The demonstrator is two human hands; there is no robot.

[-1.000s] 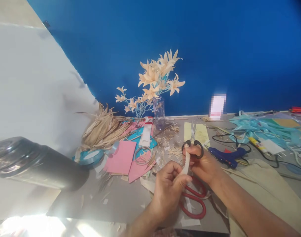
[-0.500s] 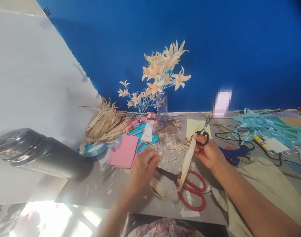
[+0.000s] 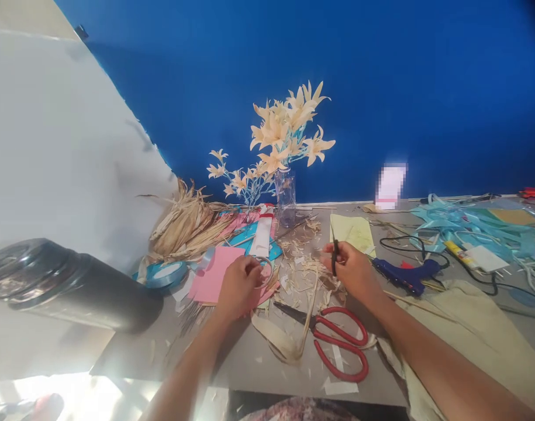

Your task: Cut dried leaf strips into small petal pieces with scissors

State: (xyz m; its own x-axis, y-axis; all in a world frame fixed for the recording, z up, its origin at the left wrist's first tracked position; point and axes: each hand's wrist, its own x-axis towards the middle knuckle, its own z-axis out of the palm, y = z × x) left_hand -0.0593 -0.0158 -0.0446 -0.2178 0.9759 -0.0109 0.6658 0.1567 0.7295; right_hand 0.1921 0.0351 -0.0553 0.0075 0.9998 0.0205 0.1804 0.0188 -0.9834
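Observation:
My left hand (image 3: 238,286) is closed, its fingertips pinched at the edge of a thin pale ring (image 3: 269,275) above the pink paper (image 3: 217,269). A long beige husk strip (image 3: 276,339) curves over the table from beside that hand, and its far end rises toward the middle. My right hand (image 3: 352,272) is closed on small scissors with black handles (image 3: 335,257), the blades pointing away from me. Large red-handled scissors (image 3: 341,342) lie on the table between my forearms, next to the strip.
Husk scraps (image 3: 302,257) litter the table. Behind stand a clear bottle (image 3: 286,202) of pale flowers, a husk bundle (image 3: 179,228) and yellow paper (image 3: 352,231). To the right are a blue glue gun (image 3: 407,275), turquoise ribbons (image 3: 469,219) and cloth (image 3: 469,327); a dark flask (image 3: 87,286) is left.
My right hand has let go of the strip's upper end, and the strip has dropped toward the table. The small scissors have turned more upright. My left hand has shifted left.

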